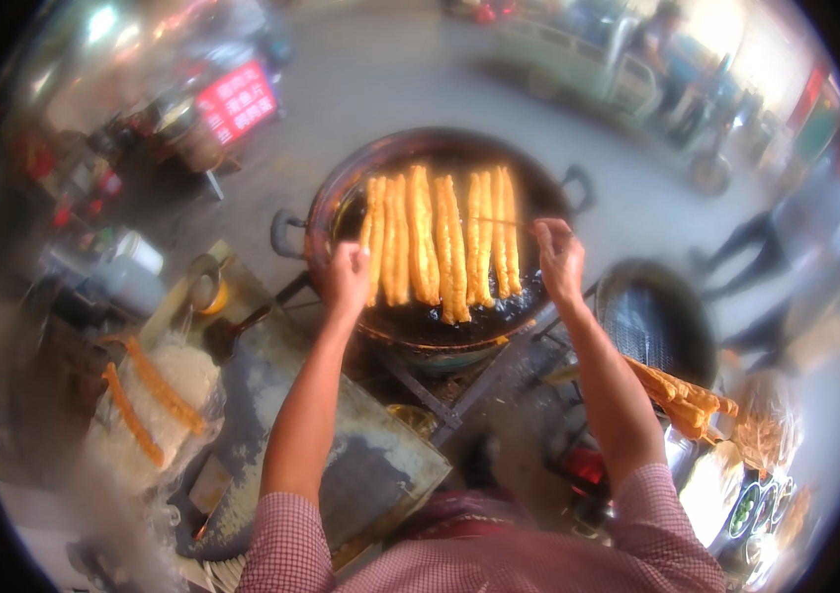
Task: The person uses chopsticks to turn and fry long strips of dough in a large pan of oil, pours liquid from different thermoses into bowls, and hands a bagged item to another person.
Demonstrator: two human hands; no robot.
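Several long golden fried dough sticks (423, 237) lie side by side, pointing away from me, in the dark oil of a large round wok (434, 341) with loop handles. My right hand (561, 256), at the wok's right side, grips a thin stick (501, 221) that reaches left across the dough sticks. At the left rim my left hand (349, 278) has its fingers curled beside the leftmost dough stick; whether it holds something thin is hidden.
Two dough sticks (160, 385) lie on a plastic-wrapped pack beside a worn metal worktop (375, 459) at left. A dark round pan with mesh (635, 319) and stacked dough sticks (679, 393) are at right. Blurred people (753, 237) and a cart (583, 67) are beyond.
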